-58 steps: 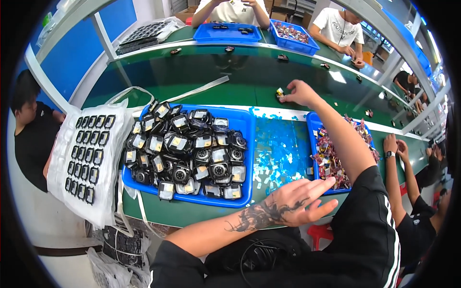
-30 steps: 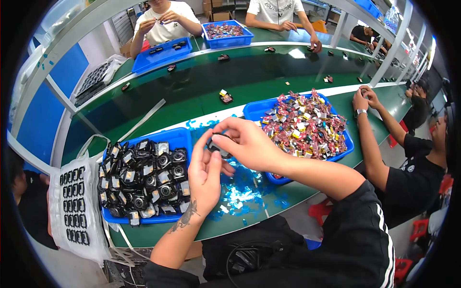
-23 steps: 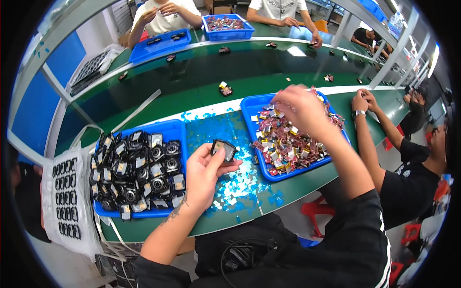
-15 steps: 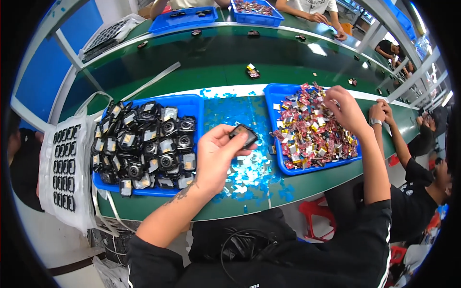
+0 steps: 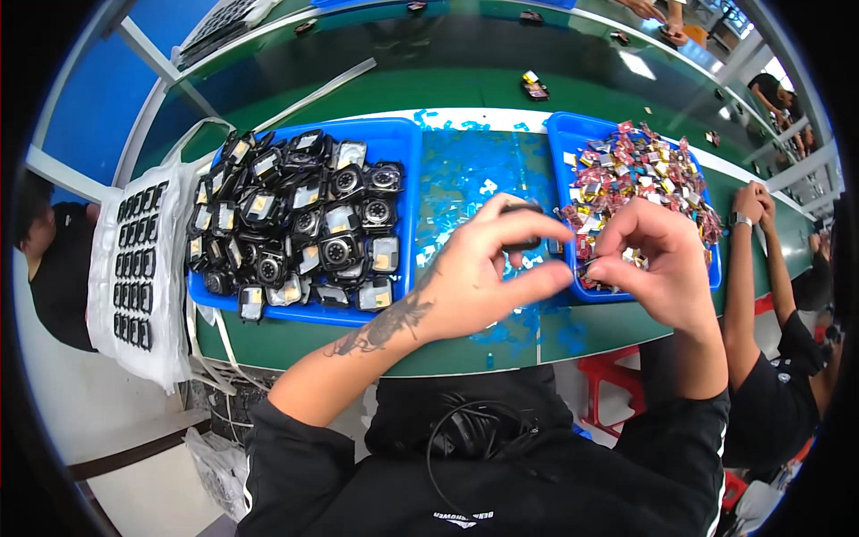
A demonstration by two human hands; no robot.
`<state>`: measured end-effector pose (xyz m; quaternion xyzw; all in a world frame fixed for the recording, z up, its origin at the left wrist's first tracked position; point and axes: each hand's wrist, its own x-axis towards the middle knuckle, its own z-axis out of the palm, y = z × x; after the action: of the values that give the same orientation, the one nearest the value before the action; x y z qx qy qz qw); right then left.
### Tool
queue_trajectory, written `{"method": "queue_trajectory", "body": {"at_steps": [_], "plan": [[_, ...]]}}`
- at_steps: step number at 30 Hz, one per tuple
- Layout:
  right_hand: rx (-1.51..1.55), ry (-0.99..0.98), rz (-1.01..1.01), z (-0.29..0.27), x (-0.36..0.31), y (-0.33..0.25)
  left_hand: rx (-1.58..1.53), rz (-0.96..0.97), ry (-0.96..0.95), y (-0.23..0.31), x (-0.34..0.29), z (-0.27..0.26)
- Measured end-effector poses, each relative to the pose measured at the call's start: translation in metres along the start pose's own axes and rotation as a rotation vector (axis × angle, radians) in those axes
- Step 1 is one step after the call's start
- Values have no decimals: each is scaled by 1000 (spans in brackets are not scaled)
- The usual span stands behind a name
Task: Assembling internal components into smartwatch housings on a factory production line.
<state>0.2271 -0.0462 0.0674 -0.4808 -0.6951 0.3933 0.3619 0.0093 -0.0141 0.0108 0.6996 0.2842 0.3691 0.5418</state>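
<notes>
Left hand (image 5: 474, 286) raised over the bench (image 5: 358, 98), thumb and fingers closed round a small dark part (image 5: 522, 225), pinched by its edges at 12 o'clock of the palm. Right hand (image 5: 658, 268) just beside, at 3 o'clock of the left, fingertips nipped together on a tiny piece (image 5: 586, 266); too small to tell what kind. Both held above the strip of blue scraps (image 5: 474, 170) between two trays.

At 9 o'clock of the hands, left tray (image 5: 404, 143) heaped with similar dark parts (image 5: 304, 224), some round-faced, some square with pale film. At 1 o'clock, right tray (image 5: 559, 134) full of small coloured bits (image 5: 640, 170). Hung off the bench edge at far 9 o'clock, a white sheet (image 5: 134, 268) with rows of dark slots. Another person's forearm (image 5: 747, 268) resting on the bench at 3 o'clock.

Judged light and rigid, the dark part, likely with a delicate face: best taken by the rim, not the flat. Tiny piece probably thin and easily dropped, needing a fingertip pinch only.
</notes>
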Motion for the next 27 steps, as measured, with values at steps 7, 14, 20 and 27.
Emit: {"method": "queue_trajectory", "body": {"at_steps": [7, 14, 20, 27], "plan": [[299, 23, 101, 22, 11, 7, 52, 192, 165, -6, -6, 5], [-349, 270, -280, 47, 16, 15, 21, 75, 234, -8, -8, 6], [-619, 336, -448, 61, 9, 18, -24, 33, 302, -14, -8, 9], [-348, 128, -69, 48, 5, 23, -223, -17, 260, -19, 0, 1]]}}
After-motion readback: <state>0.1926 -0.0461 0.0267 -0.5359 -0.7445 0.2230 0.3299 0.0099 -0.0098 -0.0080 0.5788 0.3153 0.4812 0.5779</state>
